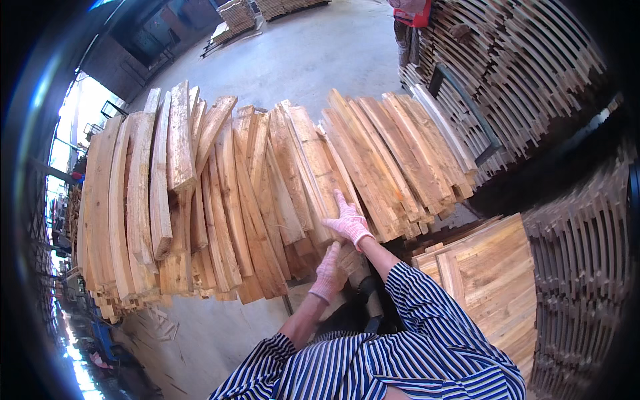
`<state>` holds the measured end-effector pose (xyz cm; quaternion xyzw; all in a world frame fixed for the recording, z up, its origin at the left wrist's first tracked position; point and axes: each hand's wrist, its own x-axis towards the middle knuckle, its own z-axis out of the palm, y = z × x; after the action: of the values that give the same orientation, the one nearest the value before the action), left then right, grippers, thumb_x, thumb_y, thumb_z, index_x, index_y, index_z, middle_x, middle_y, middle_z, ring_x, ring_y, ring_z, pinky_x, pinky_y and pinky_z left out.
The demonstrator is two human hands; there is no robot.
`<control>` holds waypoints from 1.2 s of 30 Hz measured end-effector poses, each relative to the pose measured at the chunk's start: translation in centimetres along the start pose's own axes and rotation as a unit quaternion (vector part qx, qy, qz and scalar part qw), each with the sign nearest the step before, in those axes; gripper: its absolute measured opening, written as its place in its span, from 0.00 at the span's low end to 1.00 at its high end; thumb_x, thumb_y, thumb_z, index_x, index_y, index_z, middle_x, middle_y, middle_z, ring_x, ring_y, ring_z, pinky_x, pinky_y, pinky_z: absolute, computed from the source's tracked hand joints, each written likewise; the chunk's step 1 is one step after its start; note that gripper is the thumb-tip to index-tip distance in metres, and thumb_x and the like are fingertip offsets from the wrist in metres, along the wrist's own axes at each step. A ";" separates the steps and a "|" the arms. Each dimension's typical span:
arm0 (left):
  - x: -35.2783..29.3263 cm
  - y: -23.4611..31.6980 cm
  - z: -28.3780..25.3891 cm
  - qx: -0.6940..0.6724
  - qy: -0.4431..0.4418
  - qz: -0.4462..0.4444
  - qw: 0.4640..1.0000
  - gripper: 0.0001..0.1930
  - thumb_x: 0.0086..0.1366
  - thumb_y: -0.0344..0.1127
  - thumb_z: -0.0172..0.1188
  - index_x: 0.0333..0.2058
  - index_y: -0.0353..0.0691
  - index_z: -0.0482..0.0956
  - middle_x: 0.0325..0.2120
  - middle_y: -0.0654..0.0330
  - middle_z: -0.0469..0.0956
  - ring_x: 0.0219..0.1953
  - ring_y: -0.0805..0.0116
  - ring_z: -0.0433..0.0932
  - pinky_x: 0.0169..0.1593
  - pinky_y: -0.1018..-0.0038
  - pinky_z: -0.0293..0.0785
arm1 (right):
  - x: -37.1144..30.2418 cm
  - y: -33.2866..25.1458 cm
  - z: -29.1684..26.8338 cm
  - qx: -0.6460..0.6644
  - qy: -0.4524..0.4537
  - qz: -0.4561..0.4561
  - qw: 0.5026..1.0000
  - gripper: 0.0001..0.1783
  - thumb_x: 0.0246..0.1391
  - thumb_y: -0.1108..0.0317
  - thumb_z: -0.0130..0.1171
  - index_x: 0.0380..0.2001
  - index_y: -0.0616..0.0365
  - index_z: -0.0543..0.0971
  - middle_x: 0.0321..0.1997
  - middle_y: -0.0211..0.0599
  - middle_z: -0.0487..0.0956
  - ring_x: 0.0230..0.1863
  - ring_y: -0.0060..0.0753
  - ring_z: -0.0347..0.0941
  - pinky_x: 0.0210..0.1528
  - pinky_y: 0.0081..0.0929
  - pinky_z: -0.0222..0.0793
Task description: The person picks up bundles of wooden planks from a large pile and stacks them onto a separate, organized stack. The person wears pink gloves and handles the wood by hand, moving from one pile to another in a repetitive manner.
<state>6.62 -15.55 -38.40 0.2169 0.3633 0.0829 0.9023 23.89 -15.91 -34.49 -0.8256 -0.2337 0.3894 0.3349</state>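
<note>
Long rough-sawn wooden boards lie side by side in a wide heap in front of me. My right hand (350,222), in a pinkish knit glove, rests on the near end of a wooden board (312,157) right of the heap's middle. Its thumb and forefinger are stretched apart over the wood. Just below, my left hand (329,270), gloved the same way, is at that board's end with its thumb pointing up. The left fingers look curled around the end, though most are hidden.
Tall stacks of wooden strips (507,73) rise at the right. A flat wooden panel (497,273) lies near my right arm. Behind the heap is a grey concrete floor (300,57), with a wood stack (237,17) farther off. Wood scraps (162,325) lie at lower left.
</note>
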 end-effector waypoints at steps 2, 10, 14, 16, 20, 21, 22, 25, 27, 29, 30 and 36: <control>-0.5 0.5 0.4 -0.022 0.017 -0.029 0.999 0.26 0.76 0.51 0.53 0.66 0.48 0.65 0.62 0.55 0.71 0.63 0.50 0.70 0.66 0.51 0.66 | 0.4 0.0 -0.5 0.059 -0.043 0.014 0.997 0.73 0.40 0.46 0.77 0.79 0.44 0.37 0.74 0.61 0.63 0.70 0.52 0.67 0.71 0.36 0.62; -1.3 1.8 1.5 0.122 -0.107 -0.154 0.975 0.42 0.71 0.64 0.51 0.74 0.45 0.51 0.73 0.50 0.54 0.71 0.47 0.59 0.72 0.50 0.57 | -0.2 5.3 -10.2 0.094 -0.073 -0.079 0.990 0.70 0.40 0.54 0.78 0.78 0.56 0.42 0.76 0.58 0.60 0.75 0.48 0.59 0.73 0.32 0.57; 2.1 0.2 5.6 0.015 -0.225 -0.170 0.959 0.39 0.74 0.66 0.43 0.71 0.42 0.57 0.70 0.57 0.62 0.67 0.50 0.65 0.70 0.52 0.60 | -7.3 9.8 -10.6 0.340 -0.150 -0.032 0.928 0.64 0.47 0.57 0.75 0.78 0.54 0.44 0.76 0.54 0.60 0.73 0.42 0.59 0.71 0.35 0.59; 2.6 0.0 7.7 0.033 -0.151 -0.059 0.986 0.58 0.55 0.85 0.46 0.72 0.44 0.57 0.69 0.50 0.63 0.68 0.49 0.65 0.68 0.49 0.64 | -12.3 8.9 -10.1 0.496 -0.200 0.014 0.845 0.57 0.49 0.61 0.75 0.76 0.53 0.51 0.66 0.46 0.71 0.63 0.40 0.72 0.60 0.37 0.73; 5.8 -1.3 10.2 -0.086 -0.129 -0.076 0.985 0.56 0.54 0.85 0.50 0.64 0.37 0.69 0.57 0.45 0.76 0.59 0.44 0.75 0.65 0.45 0.69 | -19.9 11.2 -8.5 0.647 -0.217 -0.003 0.731 0.50 0.55 0.63 0.70 0.75 0.50 0.53 0.48 0.48 0.80 0.44 0.40 0.82 0.43 0.39 0.83; 5.8 -2.0 10.6 -0.058 -0.096 -0.074 0.991 0.54 0.56 0.83 0.52 0.62 0.35 0.70 0.54 0.45 0.78 0.55 0.42 0.77 0.60 0.45 0.74 | -22.1 11.8 -8.9 0.586 -0.192 -0.020 0.787 0.57 0.53 0.61 0.72 0.77 0.53 0.46 0.59 0.53 0.76 0.58 0.46 0.77 0.57 0.41 0.77; 5.7 -2.5 11.6 -0.024 -0.091 -0.101 0.990 0.51 0.59 0.80 0.52 0.61 0.34 0.69 0.48 0.45 0.80 0.52 0.43 0.79 0.57 0.47 0.78 | -23.5 14.0 -8.6 0.460 -0.108 -0.061 0.879 0.65 0.50 0.57 0.74 0.78 0.56 0.39 0.72 0.57 0.65 0.71 0.48 0.64 0.72 0.38 0.61; 1.1 -6.9 14.5 0.078 -0.128 -0.147 0.978 0.48 0.63 0.72 0.58 0.68 0.39 0.60 0.57 0.46 0.71 0.55 0.46 0.75 0.60 0.48 0.74 | -31.6 16.2 -11.2 0.204 -0.095 -0.014 0.974 0.71 0.44 0.47 0.75 0.77 0.60 0.40 0.78 0.58 0.54 0.78 0.46 0.52 0.77 0.34 0.48; -1.5 -10.3 16.0 0.094 -0.193 -0.176 0.961 0.48 0.64 0.68 0.60 0.69 0.37 0.59 0.61 0.47 0.69 0.59 0.48 0.72 0.61 0.49 0.73 | -34.4 18.6 -11.5 0.118 0.000 -0.030 0.993 0.69 0.44 0.43 0.74 0.77 0.60 0.42 0.76 0.61 0.57 0.77 0.50 0.54 0.76 0.37 0.50; -4.1 -14.9 18.3 0.125 -0.232 -0.204 0.943 0.46 0.65 0.66 0.61 0.68 0.37 0.60 0.60 0.48 0.69 0.60 0.51 0.72 0.62 0.51 0.73 | -35.7 20.0 -10.8 0.077 0.159 -0.024 0.984 0.65 0.46 0.35 0.69 0.75 0.61 0.49 0.74 0.64 0.59 0.75 0.57 0.57 0.75 0.40 0.54; -6.8 -17.0 20.7 0.162 -0.233 -0.193 0.939 0.45 0.65 0.64 0.62 0.68 0.37 0.61 0.60 0.49 0.70 0.59 0.52 0.73 0.62 0.53 0.73 | -36.5 18.3 -12.2 0.128 0.220 0.013 0.967 0.64 0.47 0.35 0.68 0.75 0.64 0.50 0.74 0.65 0.59 0.74 0.58 0.58 0.74 0.41 0.56; -10.2 -24.3 27.1 0.331 -0.346 -0.246 0.843 0.34 0.64 0.49 0.69 0.62 0.35 0.70 0.50 0.55 0.79 0.53 0.62 0.78 0.60 0.63 0.75 | -47.6 22.5 -16.5 0.191 0.394 0.110 0.892 0.55 0.50 0.40 0.69 0.70 0.65 0.60 0.60 0.61 0.75 0.61 0.52 0.73 0.65 0.39 0.69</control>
<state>17.77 -49.31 -25.68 0.4210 0.0753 -0.3470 0.8347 11.95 -67.84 -20.12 -0.8518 0.0883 0.1032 0.5059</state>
